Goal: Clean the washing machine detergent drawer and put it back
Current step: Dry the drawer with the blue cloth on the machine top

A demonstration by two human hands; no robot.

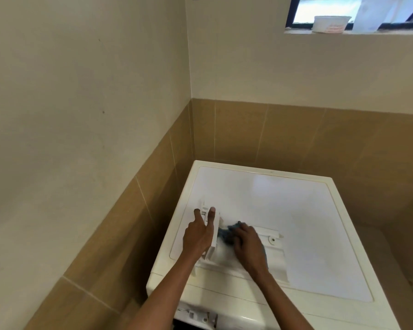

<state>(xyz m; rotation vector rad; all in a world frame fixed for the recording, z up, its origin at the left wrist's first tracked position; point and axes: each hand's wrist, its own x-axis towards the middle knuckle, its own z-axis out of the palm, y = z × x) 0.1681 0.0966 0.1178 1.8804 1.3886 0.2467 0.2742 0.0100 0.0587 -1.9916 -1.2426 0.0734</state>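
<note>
My left hand (200,234) presses straight-fingered on the blurred drawer (274,253). At three o'clock my right hand (247,244) grips a half-hidden cloth (224,233).

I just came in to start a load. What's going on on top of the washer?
A person is cleaning the detergent drawer, which lies out of its slot on the washing machine's white top. The left hand steadies the drawer's raised side with straight fingers. The right hand grips a blue cloth and presses it into the drawer. The drawer has not been put back yet.
</note>
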